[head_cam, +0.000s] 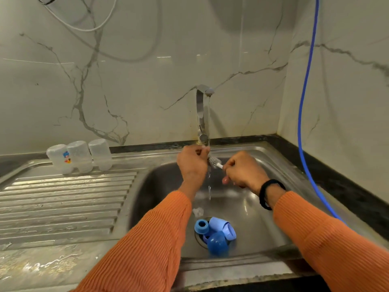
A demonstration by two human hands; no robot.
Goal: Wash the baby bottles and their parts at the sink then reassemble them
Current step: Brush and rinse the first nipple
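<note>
Water runs from the tap point(202, 114) into the steel sink point(263, 209). Under the stream my left hand point(192, 162) pinches a small part that its fingers hide. My right hand point(242, 170) grips a small brush point(215, 162) whose grey bristles point at the left hand's fingertips. Three clear bottles point(79, 157) stand upside down at the back of the draining board. Blue caps and collars point(215, 233) lie piled over the drain. A small clear piece point(197, 211) lies on the sink floor above them.
The ribbed draining board point(63, 203) stretches left of the basin, wet at its front. A blue hose point(305, 102) hangs down the right wall onto the dark counter point(336, 182). White cables loop on the marble wall at upper left.
</note>
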